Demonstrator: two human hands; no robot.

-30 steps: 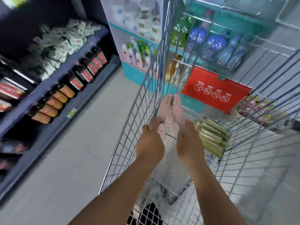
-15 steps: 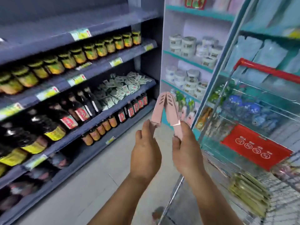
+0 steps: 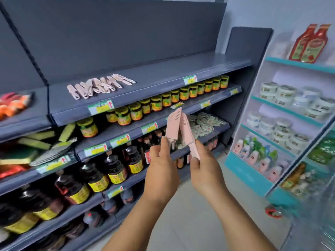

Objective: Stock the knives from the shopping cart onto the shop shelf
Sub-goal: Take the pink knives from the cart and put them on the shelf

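Left hand [image 3: 161,171] pinching the handle end of one pink sheathed knife [image 3: 173,125], right hand [image 3: 204,171] pinching the handle of a second pink knife [image 3: 186,133]; both hands closed on their knives, blades pointing up and leaning together so the tips nearly meet, touching or just apart, too close to tell. Held in front of the middle shelves, below and to the right of the top shelf [image 3: 163,75]. Probably light, going by the loose fingertip grip, and stiff: standing straight with no sag. Smooth plastic covers by the look of them, so likely a little slippery; best kept by the handle end as now, not by the sheath, which could slide off. Not fragile, though an edge under the cover deserves care.

Further out, a row of matching knives [image 3: 98,86] already lying flat on the top shelf, side by side, with bare shelf to their right for more. Below that, jars [image 3: 155,103] with yellow labels, then dark sauce bottles [image 3: 116,169] lower down. At far right, a slice of wire cart [image 3: 317,223], blurred
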